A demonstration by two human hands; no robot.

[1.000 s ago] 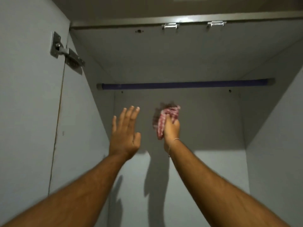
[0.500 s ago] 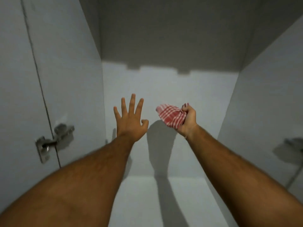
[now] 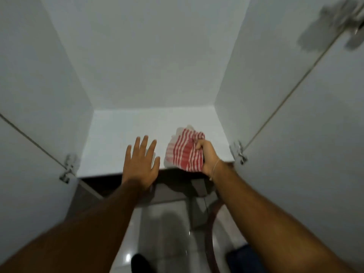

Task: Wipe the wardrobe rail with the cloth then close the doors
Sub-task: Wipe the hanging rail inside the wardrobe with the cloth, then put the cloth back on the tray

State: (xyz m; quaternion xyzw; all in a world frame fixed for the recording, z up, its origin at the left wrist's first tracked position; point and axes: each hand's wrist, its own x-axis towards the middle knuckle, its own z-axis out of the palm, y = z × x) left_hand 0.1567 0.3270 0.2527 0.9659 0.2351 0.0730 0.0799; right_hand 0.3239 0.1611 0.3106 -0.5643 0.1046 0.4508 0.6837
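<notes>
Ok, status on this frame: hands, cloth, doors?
Left hand open, empty. Right hand shut on red-striped cloth, over wardrobe floor. Rail out of view. Both doors open; nothing in the way.

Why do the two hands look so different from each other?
The left hand is open and flat with its fingers spread, while the right hand is curled into a fist. The left hand holds nothing; the right hand grips a bunched red-and-white striped cloth. The right wrist wears a thin bracelet; the left shows none. Both reach forward over the front edge of the white wardrobe shelf.
</notes>
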